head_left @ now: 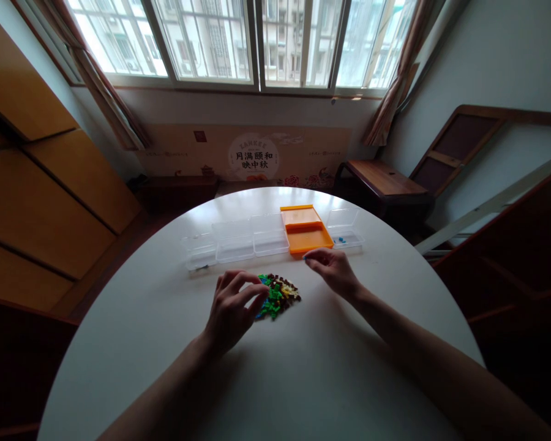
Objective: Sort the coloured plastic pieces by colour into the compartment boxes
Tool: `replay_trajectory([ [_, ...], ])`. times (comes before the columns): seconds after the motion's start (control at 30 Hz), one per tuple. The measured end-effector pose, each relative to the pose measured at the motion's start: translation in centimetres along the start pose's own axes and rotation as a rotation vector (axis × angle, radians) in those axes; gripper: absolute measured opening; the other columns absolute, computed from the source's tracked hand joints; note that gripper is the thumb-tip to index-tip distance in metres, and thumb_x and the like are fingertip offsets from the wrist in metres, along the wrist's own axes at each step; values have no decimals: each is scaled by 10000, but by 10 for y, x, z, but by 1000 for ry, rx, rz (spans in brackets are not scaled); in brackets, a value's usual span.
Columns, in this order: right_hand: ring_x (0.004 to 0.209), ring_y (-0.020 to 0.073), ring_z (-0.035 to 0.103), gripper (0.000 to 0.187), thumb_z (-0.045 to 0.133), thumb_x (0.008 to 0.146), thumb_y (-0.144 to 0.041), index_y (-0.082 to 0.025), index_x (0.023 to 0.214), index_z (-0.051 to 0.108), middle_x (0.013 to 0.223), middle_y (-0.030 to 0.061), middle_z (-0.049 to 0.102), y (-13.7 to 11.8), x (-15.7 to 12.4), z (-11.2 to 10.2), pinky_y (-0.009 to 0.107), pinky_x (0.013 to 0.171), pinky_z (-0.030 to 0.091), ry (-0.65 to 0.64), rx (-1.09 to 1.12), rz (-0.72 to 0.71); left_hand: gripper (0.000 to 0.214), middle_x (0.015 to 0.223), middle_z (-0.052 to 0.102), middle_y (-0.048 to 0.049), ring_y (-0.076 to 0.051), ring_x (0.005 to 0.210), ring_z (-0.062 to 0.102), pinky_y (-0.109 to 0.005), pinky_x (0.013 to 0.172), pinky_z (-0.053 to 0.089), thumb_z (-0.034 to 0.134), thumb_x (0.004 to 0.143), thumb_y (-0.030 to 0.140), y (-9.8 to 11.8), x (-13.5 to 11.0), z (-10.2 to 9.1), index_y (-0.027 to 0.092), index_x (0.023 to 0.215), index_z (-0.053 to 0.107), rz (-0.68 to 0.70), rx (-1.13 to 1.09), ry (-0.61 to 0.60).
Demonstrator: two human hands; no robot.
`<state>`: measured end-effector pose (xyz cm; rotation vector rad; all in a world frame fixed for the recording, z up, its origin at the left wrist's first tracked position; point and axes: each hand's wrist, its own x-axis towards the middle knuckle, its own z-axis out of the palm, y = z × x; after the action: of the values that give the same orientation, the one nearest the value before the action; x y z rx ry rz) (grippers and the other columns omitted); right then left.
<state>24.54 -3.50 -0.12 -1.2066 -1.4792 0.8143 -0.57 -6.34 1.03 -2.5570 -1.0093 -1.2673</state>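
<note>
A mixed pile of small toy bricks, green, brown, cream, yellow and blue, lies on the white round table. My left hand is at the pile's left edge, thumb and forefinger brought together over the bricks; whatever lies between them is hidden. To the right of the pile, my right hand pinches a tiny blue brick just in front of the orange box. That box has its lid laid back. Beside it, a clear plastic box with its lid up holds a few blue bricks.
More clear plastic boxes with raised lids stand in a row left of the orange one. The leftmost box has a small dark piece in it. A wooden chair stands beyond the table at right, below the windows.
</note>
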Motion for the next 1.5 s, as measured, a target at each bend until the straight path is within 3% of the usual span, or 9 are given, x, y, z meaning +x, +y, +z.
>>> replay_trajectory([
  [0.2, 582, 141, 545, 274, 669, 713, -368, -134, 841, 735, 741, 62, 705, 32, 27, -53, 280, 584, 465, 468, -154, 13, 35, 848, 660, -18, -184, 859, 546, -330, 762, 420, 664, 825, 210, -3, -5, 2, 221, 791, 664, -4, 9, 4],
  [0.33, 563, 137, 505, 299, 661, 707, -380, -127, 848, 737, 743, 70, 702, 47, 31, -69, 285, 578, 452, 587, -303, 35, 34, 868, 662, -17, -185, 871, 552, -337, 780, 420, 658, 828, 215, -5, -7, 3, 228, 800, 674, -41, 21, -15],
  [0.57, 581, 155, 534, 350, 615, 742, -403, -130, 916, 748, 805, 91, 717, 62, 33, -73, 299, 589, 465, 544, -361, 55, 47, 901, 654, -34, -208, 905, 549, -362, 803, 425, 646, 830, 234, -9, -8, 4, 226, 852, 687, -152, 60, -44],
  [0.77, 584, 157, 553, 328, 612, 746, -379, -126, 905, 747, 792, 90, 719, 50, 32, -69, 294, 585, 471, 551, -308, 34, 181, 943, 647, -57, -229, 962, 537, -402, 862, 427, 528, 832, 138, -14, -7, 0, 204, 866, 693, -273, 57, -73],
  [0.97, 598, 154, 569, 293, 617, 755, -355, -125, 889, 740, 792, 83, 719, 37, 27, -56, 288, 595, 484, 509, -242, -16, 255, 990, 648, -50, -244, 1012, 527, -443, 915, 411, 498, 749, 82, -21, -11, 3, 213, 844, 695, -352, 63, -220],
  [1.1, 578, 141, 548, 267, 614, 770, -346, -137, 885, 736, 781, 66, 709, 34, 23, -48, 284, 591, 473, 426, -238, -50, 189, 1017, 647, -57, -265, 1040, 521, -463, 919, 404, 545, 783, 162, -22, -12, 5, 221, 870, 701, -389, 89, -290],
  [1.5, 613, 137, 536, 186, 577, 820, -277, -170, 857, 724, 773, 39, 668, 16, 8, -25, 269, 597, 450, 235, -285, -173, 139, 1017, 650, -61, -271, 1011, 530, -445, 853, 412, 603, 829, 223, -24, -14, 8, 270, 872, 727, -287, 138, -279],
])
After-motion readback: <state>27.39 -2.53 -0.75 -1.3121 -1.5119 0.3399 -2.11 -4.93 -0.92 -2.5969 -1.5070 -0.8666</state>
